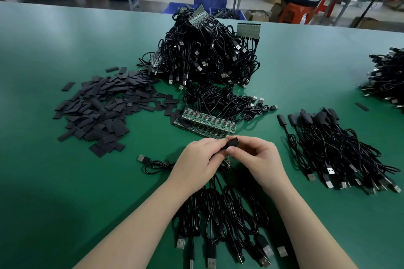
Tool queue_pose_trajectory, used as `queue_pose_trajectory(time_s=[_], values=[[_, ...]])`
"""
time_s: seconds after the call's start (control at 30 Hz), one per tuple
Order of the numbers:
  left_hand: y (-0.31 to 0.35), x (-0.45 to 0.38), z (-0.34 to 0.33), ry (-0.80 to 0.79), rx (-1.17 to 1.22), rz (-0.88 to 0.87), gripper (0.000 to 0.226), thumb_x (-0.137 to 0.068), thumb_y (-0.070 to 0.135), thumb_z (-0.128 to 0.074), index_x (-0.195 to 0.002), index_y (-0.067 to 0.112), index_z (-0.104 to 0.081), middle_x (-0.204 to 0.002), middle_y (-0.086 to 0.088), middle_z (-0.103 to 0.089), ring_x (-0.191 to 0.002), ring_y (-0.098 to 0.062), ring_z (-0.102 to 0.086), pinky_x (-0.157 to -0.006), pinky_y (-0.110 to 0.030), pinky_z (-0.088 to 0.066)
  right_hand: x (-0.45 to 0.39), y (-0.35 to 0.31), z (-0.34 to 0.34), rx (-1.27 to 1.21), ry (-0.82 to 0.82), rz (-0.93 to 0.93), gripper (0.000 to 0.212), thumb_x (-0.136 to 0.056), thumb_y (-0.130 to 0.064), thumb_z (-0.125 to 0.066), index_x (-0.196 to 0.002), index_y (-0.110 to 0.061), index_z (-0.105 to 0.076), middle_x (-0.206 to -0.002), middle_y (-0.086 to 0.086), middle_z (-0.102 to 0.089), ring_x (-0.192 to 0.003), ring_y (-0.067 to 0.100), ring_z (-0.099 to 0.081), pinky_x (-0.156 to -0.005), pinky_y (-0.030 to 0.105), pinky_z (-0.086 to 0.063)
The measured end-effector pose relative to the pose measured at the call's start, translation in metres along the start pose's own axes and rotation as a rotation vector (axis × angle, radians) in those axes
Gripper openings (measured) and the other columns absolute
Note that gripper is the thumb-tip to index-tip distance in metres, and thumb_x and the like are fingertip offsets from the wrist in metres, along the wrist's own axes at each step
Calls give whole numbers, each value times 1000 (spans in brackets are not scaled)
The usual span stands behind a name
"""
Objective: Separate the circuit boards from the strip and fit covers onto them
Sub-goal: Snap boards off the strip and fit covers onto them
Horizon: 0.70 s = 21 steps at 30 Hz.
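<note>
My left hand (200,159) and my right hand (255,155) meet over the green table, both pinching a small black cover (233,143) between the fingertips. A bit of green circuit board (227,162) shows just below my left fingers, mostly hidden. Black USB cables (220,214) trail from under my hands toward me. Just beyond my hands lies a strip of green circuit boards (207,122) with cables attached. Loose black covers (105,107) are heaped to the left.
A tall tangle of cabled board strips (207,50) stands at the centre back. Covered cables (334,148) lie in a pile on the right, another cable heap (387,78) at the far right edge. A person sits on a red stool (295,12) beyond the table.
</note>
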<state>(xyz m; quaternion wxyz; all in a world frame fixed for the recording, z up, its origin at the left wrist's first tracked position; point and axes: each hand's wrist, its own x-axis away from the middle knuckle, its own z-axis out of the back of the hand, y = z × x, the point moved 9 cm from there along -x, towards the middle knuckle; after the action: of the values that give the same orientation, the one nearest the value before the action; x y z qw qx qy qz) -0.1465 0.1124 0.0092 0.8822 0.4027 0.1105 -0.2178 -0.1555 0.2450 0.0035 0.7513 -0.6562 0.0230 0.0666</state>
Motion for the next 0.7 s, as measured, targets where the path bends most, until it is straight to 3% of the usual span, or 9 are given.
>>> queue_pose_trajectory(time_s=[0.17, 0.33, 0.47, 0.6, 0.7], values=[[-4, 0, -1, 12, 40, 7, 27, -95, 25, -53, -112, 14, -70, -94, 3, -69, -89, -14, -61, -79, -41, -51, 0, 1, 2, -17, 49, 21, 31, -75, -2, -81, -74, -33, -80, -83, -2, -77, -78, 8, -70, -74, 19, -55], [-9, 0, 3, 47, 123, 64, 32, -93, 32, -61, -124, 32, -66, -96, 14, -66, -89, -4, -59, -80, -24, -50, 0, -1, 8, -33, 98, 28, 30, -77, -4, -79, -76, -34, -80, -81, -3, -77, -76, 7, -70, -73, 18, -54], [-14, -2, 11, 64, 210, 102, 37, -79, 45, -69, -115, 38, -69, -96, 18, -65, -82, -9, -57, -78, -17, -48, -2, 5, 17, -127, 161, -49, 26, -82, -8, -76, -78, -33, -79, -82, 3, -77, -79, 17, -73, -69, 23, -57], [-17, -2, 10, -50, 256, 109, 45, -60, 60, -79, -102, 58, -64, -107, 26, -61, -86, -3, -58, -79, -11, -46, -1, 8, 12, -188, 139, -93, 18, -84, -8, -73, -79, -25, -77, -83, 10, -76, -78, 22, -75, -66, 26, -59], [-20, -2, 7, -138, 229, 119, 57, -56, 52, -85, -106, 63, -59, -112, 27, -57, -89, -4, -57, -80, -10, -44, -1, 8, 11, -209, 142, -99, 14, -85, -6, -72, -80, -19, -74, -82, 11, -76, -76, 23, -75, -64, 24, -58]])
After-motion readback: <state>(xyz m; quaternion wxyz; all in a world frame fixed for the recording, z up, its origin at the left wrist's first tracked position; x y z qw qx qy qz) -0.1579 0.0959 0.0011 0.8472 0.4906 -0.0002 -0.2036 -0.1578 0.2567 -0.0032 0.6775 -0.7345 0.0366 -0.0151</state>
